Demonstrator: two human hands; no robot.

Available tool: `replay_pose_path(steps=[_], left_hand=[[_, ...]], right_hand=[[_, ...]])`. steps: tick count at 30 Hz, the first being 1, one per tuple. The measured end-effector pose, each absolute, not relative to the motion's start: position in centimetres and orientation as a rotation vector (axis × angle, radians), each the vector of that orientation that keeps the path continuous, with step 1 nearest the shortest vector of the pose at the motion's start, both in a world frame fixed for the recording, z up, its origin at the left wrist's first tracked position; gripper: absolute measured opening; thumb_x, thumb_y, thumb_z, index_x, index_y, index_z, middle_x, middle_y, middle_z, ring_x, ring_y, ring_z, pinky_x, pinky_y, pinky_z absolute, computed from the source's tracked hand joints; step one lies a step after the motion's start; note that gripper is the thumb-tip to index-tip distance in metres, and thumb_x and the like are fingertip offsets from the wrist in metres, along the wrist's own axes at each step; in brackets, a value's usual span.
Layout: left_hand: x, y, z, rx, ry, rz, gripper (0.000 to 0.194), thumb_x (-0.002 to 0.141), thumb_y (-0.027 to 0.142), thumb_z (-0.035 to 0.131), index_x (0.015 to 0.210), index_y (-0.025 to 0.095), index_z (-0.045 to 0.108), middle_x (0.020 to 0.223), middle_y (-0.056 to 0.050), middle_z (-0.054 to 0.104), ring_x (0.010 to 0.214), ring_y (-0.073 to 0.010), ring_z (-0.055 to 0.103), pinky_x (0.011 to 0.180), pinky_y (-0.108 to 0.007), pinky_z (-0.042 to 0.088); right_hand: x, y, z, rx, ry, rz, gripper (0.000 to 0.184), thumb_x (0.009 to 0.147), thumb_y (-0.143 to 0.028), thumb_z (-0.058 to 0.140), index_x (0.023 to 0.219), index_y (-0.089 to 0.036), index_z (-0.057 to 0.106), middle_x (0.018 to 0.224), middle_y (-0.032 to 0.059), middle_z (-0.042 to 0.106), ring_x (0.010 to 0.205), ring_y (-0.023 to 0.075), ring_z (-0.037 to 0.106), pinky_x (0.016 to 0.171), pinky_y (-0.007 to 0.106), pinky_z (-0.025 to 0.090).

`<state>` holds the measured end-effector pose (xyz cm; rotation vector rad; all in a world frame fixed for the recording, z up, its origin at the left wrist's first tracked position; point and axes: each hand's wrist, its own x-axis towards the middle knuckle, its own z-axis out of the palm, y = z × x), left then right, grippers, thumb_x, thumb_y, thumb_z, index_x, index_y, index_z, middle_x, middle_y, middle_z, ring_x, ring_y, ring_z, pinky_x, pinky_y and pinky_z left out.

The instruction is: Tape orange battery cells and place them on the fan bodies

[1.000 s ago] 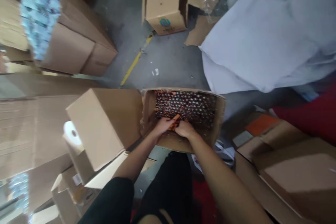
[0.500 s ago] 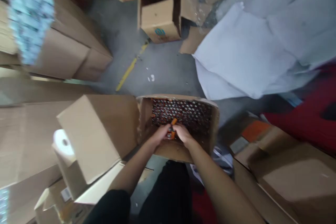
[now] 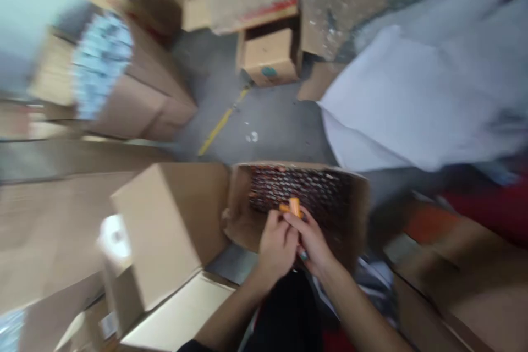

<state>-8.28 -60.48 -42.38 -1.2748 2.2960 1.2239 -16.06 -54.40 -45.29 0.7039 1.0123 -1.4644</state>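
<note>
I have just brought my hands up from the inside of the open brown cardboard box (image 3: pixel 240 203); half a second ago they were low in it, and now they are together, nearer to me, over its near side. My left hand (image 3: pixel 277 247) and right hand (image 3: pixel 315 242) press against each other, fingers curled around a few small, bright orange cylinders (image 3: pixel 295 207). One points up beyond my right hand's fingers and another lies crosswise beside it, near my left hand's fingertips. I cannot tell how many I have, or which hand bears more of the weight. A small teal-and-silver end (image 3: pixel 304 255) shows below my right hand, too blurred to name. Behind my hands, the close-packed rows of small, dark, shiny-tipped pieces (image 3: pixel 297 182) fill the far part of the box, and the tall plain brown carton (image 3: pixel 160 231) stands just beside it on the left. As I judge it, this lift leaves the orange cylinders clear of the rows, gathered into one bunch between both palms.
</note>
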Motion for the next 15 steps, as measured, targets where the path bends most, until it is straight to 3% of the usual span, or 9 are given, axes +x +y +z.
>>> replay_pose_path(steps=[3, 6, 8, 11, 15], left_hand=[[-9.2, -59.6, -39.7, -0.797, 2.737, 1.156, 0.031, 0.103, 0.042, 0.047, 0.111, 0.023, 0.071, 0.116, -0.011, 0.065, 0.108, -0.0276, 0.062, 0.099, -0.045, 0.054], [-11.0, -58.2, -39.8, -0.287, 2.893, 1.281, 0.044, 0.105, 0.047, 0.048, 0.140, 0.022, 0.059, 0.135, -0.015, 0.059, 0.123, -0.0308, 0.058, 0.100, -0.045, 0.054], [-12.8, -55.8, -40.1, 0.092, 2.894, 1.262, 0.053, 0.104, 0.053, 0.051, 0.148, 0.024, 0.056, 0.144, -0.016, 0.056, 0.126, -0.0327, 0.056, 0.100, -0.046, 0.054], [-15.8, -50.4, -40.0, 0.523, 2.785, 1.203, 0.061, 0.099, 0.064, 0.057, 0.145, 0.023, 0.062, 0.146, -0.017, 0.057, 0.119, -0.0331, 0.057, 0.097, -0.047, 0.054], [-18.8, -43.7, -39.4, 0.670, 2.631, 1.382, 0.070, 0.094, 0.079, 0.055, 0.140, 0.027, 0.067, 0.147, -0.013, 0.060, 0.125, -0.0330, 0.057, 0.099, -0.049, 0.053]], right_hand=[[-17.4, -52.0, -42.4, 0.818, 0.859, -1.681, 0.049, 0.058, -0.038, 0.090, 0.101, -0.023, 0.074, 0.090, 0.0010, 0.078, 0.077, 0.0180, 0.071, 0.071, 0.027, 0.058], [-18.3, -47.7, -42.1, 0.818, 0.830, -1.876, 0.047, 0.062, -0.041, 0.083, 0.106, -0.025, 0.075, 0.104, 0.0047, 0.079, 0.092, 0.0250, 0.074, 0.080, 0.035, 0.062], [-18.3, -43.6, -41.9, 0.851, 0.990, -1.939, 0.044, 0.068, -0.049, 0.076, 0.107, -0.028, 0.075, 0.111, 0.0061, 0.079, 0.101, 0.0294, 0.074, 0.087, 0.043, 0.063], [-17.6, -37.5, -40.8, 0.818, 1.551, -1.847, 0.047, 0.082, -0.070, 0.058, 0.108, -0.034, 0.075, 0.116, 0.0076, 0.077, 0.112, 0.0345, 0.073, 0.093, 0.056, 0.060], [-17.9, -31.9, -38.3, 0.691, 2.267, -1.616, 0.062, 0.070, -0.085, 0.062, 0.117, -0.046, 0.074, 0.136, 0.0070, 0.070, 0.130, 0.0424, 0.065, 0.098, 0.072, 0.050]])
